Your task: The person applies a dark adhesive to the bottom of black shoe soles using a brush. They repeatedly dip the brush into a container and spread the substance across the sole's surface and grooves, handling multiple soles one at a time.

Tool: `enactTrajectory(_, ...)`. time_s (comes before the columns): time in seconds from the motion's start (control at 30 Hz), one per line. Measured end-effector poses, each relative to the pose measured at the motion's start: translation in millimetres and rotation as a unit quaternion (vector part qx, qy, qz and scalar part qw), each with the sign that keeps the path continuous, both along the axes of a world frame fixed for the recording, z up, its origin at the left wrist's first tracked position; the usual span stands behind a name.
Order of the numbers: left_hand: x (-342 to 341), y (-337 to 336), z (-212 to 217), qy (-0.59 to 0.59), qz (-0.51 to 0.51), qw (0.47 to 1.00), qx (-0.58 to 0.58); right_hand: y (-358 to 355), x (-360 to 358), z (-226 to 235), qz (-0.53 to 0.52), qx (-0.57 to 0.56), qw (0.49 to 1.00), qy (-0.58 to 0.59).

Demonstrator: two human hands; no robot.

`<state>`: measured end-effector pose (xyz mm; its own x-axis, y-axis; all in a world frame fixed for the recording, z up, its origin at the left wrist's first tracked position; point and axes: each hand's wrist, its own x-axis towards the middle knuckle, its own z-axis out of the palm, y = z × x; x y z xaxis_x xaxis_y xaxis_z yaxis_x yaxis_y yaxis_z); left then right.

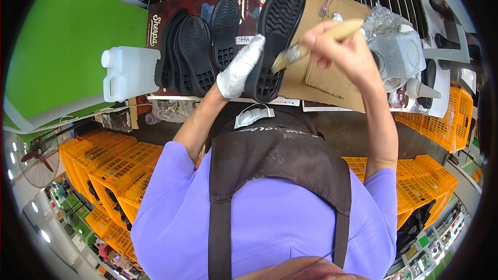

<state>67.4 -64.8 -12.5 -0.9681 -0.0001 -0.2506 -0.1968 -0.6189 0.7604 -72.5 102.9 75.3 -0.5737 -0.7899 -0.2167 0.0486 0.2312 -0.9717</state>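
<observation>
My left hand (241, 67), in a white glove, grips a black shoe sole (282, 13) by its left side and holds it tilted up with the inner side facing me. Bare, my right hand (340, 52) is closed round the pale wooden handle of a flat paintbrush (293, 56). The bristles touch or hover just over the gridded heel part of the sole; I cannot tell which. Left of the gloved hand, several more black soles (196, 46) lie side by side on a dark red printed cardboard sheet (155, 8).
A white plastic jug (132, 72) stands at the left by a green panel (78, 36). Brown cardboard (327, 83) lies under my right hand. At the right are a clear plastic container (399, 54) and a nozzle bottle (423, 89). Orange crates (124, 163) flank me; a dark rack runs behind.
</observation>
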Motion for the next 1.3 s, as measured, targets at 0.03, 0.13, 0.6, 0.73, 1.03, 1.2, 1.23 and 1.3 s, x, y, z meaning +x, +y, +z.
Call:
enactTrajectory(0.03,1.0,-0.6,1.1,0.012,-0.016,0.996,-0.082,-2.7,-10.3,-4.3,-0.025,-0.003,0.999,0.031)
enactTrajectory(0.13,3.5,4.0,9.3,0.043,-0.024,0.985,-0.163,-10.5,-17.8,-2.7,-0.116,-0.034,0.977,0.178)
enactTrajectory(0.6,2.7,-3.0,-8.1,-0.023,0.073,0.990,0.119,11.9,-1.0,-6.5,0.206,-0.218,0.907,0.297)
enactTrajectory(0.73,-0.8,5.4,4.8,0.018,0.022,0.984,0.178,1.8,-14.0,-22.3,-0.024,-0.100,0.883,0.457)
enactTrajectory(1.03,-5.4,-4.4,4.8,0.027,0.070,0.994,0.082,9.3,28.4,-8.7,0.129,-0.199,0.903,0.357)
enactTrajectory(1.2,-8.4,-1.2,11.2,0.023,0.066,0.992,0.106,12.7,33.4,-15.7,0.159,-0.205,0.909,0.327)
enactTrajectory(1.23,-7.3,-6.7,5.1,0.027,0.062,0.995,0.070,15.5,32.3,-9.7,0.194,-0.204,0.918,0.280)
enactTrajectory(1.3,-6.8,-5.6,8.3,0.025,0.076,0.996,0.049,14.9,24.9,-10.8,0.152,-0.209,0.911,0.321)
